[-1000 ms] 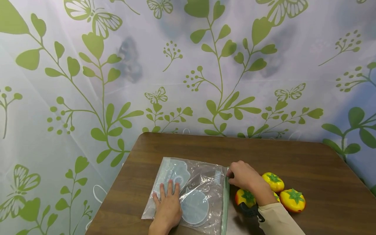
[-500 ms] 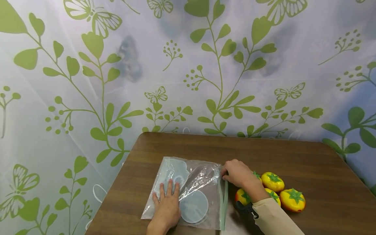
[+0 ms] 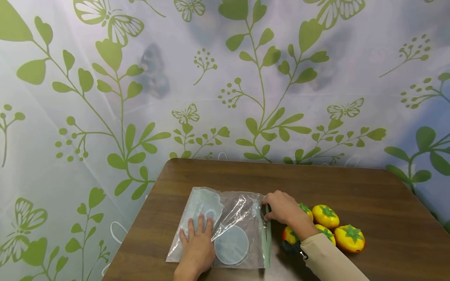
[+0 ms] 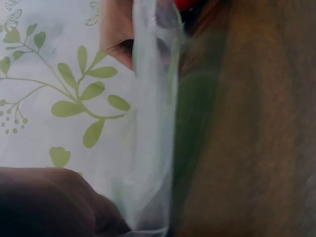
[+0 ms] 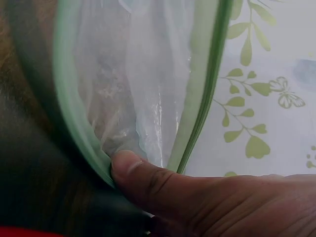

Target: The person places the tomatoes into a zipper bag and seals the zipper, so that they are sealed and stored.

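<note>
A clear zip bag [image 3: 242, 210] with a green zip edge and pale printed shapes lies on the wooden table. My left hand [image 3: 197, 249] rests flat on its left part, fingers spread; in the left wrist view that hand [image 4: 54, 202] is a dark shape at the lower left. At the far corner of the zip edge, my right hand [image 3: 283, 207] pinches the bag. The right wrist view shows the thumb [image 5: 148, 182] at one end of the green-edged mouth [image 5: 202, 89], whose two sides gape apart. My right hand's other fingers are mostly hidden there.
Several yellow-and-red toy fruits with green leafy tops, one of them at the right end [image 3: 350, 239], sit close beside my right forearm, which partly covers some. The table [image 3: 397, 218] meets a leaf-patterned curtain [image 3: 197, 86] at its far edge.
My right hand has shifted slightly left, drawing the zip edge with it, and the bag mouth has parted. The left hand stays flat on the bag. More of the fruits show.
</note>
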